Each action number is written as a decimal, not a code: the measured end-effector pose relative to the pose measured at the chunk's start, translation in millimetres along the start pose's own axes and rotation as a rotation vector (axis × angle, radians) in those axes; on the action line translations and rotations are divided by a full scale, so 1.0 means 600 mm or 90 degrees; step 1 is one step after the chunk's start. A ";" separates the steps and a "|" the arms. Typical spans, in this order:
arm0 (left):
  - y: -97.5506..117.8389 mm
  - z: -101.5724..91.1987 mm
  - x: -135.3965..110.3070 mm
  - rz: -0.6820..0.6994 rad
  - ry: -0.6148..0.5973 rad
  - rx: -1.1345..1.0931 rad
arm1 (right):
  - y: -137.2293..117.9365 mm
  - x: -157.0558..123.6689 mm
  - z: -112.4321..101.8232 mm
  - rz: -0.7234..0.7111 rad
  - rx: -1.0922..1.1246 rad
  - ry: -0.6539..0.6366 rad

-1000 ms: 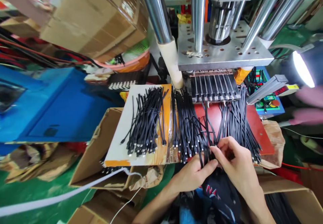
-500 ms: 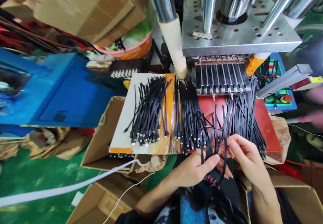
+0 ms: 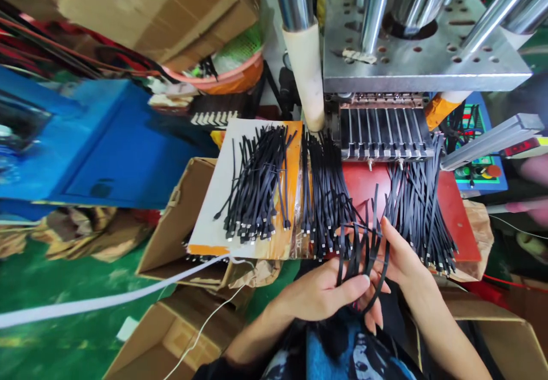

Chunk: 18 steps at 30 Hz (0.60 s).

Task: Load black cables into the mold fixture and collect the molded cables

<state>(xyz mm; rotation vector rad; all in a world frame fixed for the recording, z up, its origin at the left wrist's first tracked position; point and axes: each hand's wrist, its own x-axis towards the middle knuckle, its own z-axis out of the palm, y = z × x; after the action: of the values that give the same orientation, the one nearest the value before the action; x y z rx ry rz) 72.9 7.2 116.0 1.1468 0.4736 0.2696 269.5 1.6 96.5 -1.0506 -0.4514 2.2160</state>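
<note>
My left hand (image 3: 329, 291) is closed on a small bunch of short, flat black cables (image 3: 354, 257), its thumb lying across them. The bunch is held low, in front of my body at the bench's front edge. My right hand (image 3: 402, 254) is at the right side of the same bunch, fingers curled behind the cables and partly hidden by them. A pile of black cables with metal plug ends (image 3: 323, 197) lies just beyond my left hand. Another heap of flat black cables (image 3: 422, 214) lies beyond my right hand, on a red board (image 3: 460, 220).
Ahead stands a press with a thick steel plate (image 3: 428, 72) and a slotted mould (image 3: 385, 132) holding black strips. More cables (image 3: 259, 191) rest on a white and orange board (image 3: 214, 209) at left. Cardboard boxes (image 3: 171, 243) stand below; a control panel (image 3: 483, 163) is at right.
The right hand's fingertips have gone from pinching at the cables to reaching up along and behind them. The left hand keeps its hold. The view has shifted slightly.
</note>
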 end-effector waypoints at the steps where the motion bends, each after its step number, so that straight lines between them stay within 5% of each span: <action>1: 0.002 -0.005 -0.006 -0.001 -0.028 0.002 | -0.006 0.006 0.007 0.021 0.014 -0.017; 4: 0.007 -0.025 -0.033 -0.023 -0.059 -0.007 | -0.025 0.028 0.029 0.029 0.003 -0.039; 8: 0.002 -0.051 -0.092 -0.079 0.008 -0.063 | -0.050 0.078 0.056 0.026 -0.141 -0.068; 14: -0.051 -0.079 -0.185 0.063 0.385 -0.203 | -0.115 0.231 0.135 -0.196 -0.471 -0.071; 18: -0.074 -0.093 -0.203 0.174 0.624 -0.277 | -0.157 0.339 0.199 -0.294 -0.675 0.025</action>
<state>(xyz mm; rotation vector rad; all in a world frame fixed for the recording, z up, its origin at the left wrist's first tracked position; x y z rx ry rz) -62.0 -19.1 83.8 0.5829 1.0501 1.1393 116.6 204.2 107.3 -1.2836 -1.7583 1.4749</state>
